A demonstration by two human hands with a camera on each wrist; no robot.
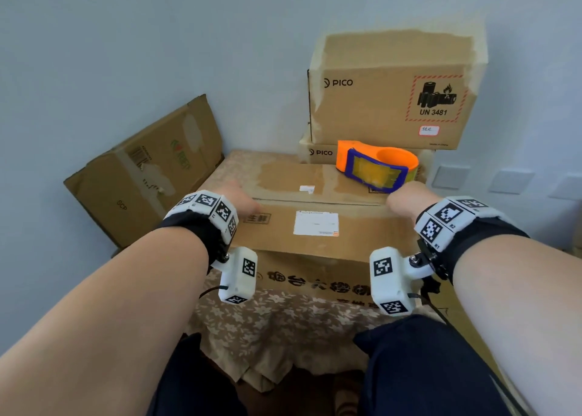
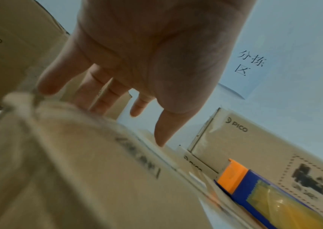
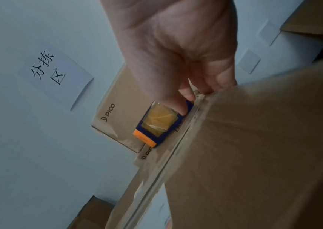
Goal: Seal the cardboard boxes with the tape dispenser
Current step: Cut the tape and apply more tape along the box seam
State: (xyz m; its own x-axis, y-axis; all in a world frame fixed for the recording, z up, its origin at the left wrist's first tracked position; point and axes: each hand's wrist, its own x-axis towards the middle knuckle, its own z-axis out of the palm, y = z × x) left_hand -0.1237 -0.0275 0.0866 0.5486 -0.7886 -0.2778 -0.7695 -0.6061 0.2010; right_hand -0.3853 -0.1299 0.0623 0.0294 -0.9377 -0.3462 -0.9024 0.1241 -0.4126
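A large cardboard box stands on a floral-clothed table, with its near top flap folded down. My left hand lies on the flap's left end, fingers straight and spread on the cardboard. My right hand is at the flap's right end; in the right wrist view its fingers curl over the flap's edge, tips hidden. The orange-and-blue tape dispenser with yellow tape lies on the box top just beyond the right hand, and shows in both wrist views.
Two PICO cartons are stacked against the wall at the back right. A worn cardboard box leans at the left. The floral cloth hangs over the table's front. Wall sockets sit to the right.
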